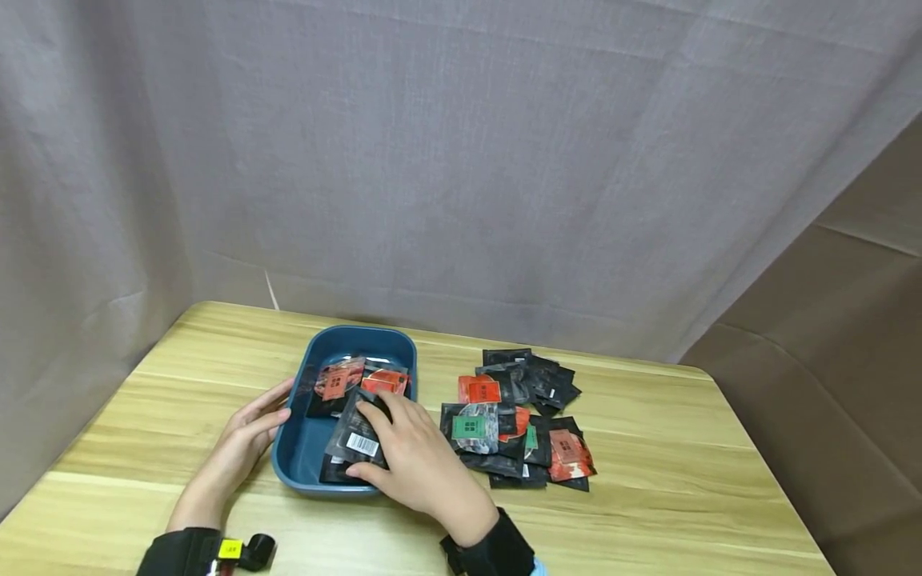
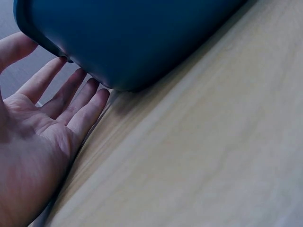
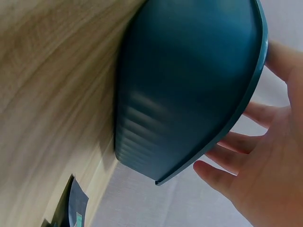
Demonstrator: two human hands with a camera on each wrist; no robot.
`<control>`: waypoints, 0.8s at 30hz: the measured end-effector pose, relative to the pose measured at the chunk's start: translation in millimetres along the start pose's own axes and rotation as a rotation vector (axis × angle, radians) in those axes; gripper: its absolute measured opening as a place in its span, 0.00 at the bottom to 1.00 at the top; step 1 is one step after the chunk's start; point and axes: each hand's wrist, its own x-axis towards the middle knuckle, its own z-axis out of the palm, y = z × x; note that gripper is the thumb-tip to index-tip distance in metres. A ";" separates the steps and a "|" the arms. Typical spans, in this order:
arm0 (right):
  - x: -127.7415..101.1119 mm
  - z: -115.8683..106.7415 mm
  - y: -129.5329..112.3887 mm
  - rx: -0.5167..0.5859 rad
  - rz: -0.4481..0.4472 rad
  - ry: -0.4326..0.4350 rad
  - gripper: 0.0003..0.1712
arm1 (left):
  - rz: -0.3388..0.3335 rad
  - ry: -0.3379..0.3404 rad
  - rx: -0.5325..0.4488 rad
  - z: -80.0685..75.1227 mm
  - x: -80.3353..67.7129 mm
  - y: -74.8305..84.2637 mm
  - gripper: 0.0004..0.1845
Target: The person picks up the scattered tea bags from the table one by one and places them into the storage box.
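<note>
Black packet, white barcode label, in right hand

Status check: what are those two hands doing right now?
Left hand open against blue tray side. Right hand laying black packet in tray. Loose packet pile right; nothing blocking.

A: Tray — blue plastic, smooth, soft sheen on the outer wall.

B: Agreed. Table — pale wood grain, smooth, low satin finish.

A: Packets in the pile — black foil or plastic film, glossy, crinkled; paper-like red and green labels.

B: Backdrop — grey woven cloth, matt, creased.

A: Wrist straps — black fabric, matt.
</note>
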 end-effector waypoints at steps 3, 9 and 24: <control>0.0 1.2 -0.2 -0.001 0.004 -0.006 0.46 | 0.003 0.000 -0.001 -0.1 -0.2 0.2 0.29; -1.6 2.5 -1.1 -0.015 0.004 -0.019 0.45 | -0.020 0.002 0.010 0.7 -0.4 0.4 0.31; -3.4 -14.8 17.3 0.035 0.099 0.001 0.40 | -0.014 0.002 0.023 0.1 -0.4 1.2 0.31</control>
